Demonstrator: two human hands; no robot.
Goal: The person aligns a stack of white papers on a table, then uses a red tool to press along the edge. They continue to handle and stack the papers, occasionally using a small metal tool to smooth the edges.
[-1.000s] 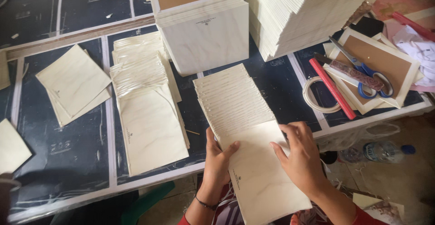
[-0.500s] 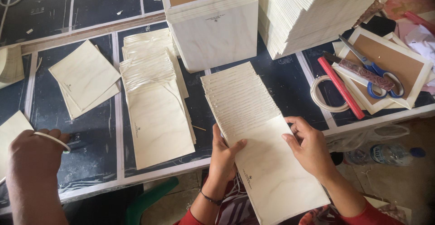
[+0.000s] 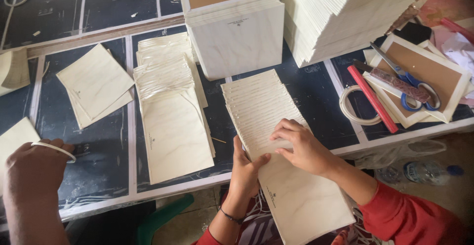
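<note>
The right hand point(image 3: 303, 149) has slid up onto the fanned row of pale thin wooden sheets point(image 3: 261, 109) on the dark table point(image 3: 106, 161), fingers pressing. The left hand point(image 3: 246, 168) still grips its near edge.

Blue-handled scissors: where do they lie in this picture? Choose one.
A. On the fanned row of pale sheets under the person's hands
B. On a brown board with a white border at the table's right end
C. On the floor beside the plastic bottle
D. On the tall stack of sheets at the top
B: the blue-handled scissors rest on the brown board, right of the red stick and far from both of the person's hands.
</note>
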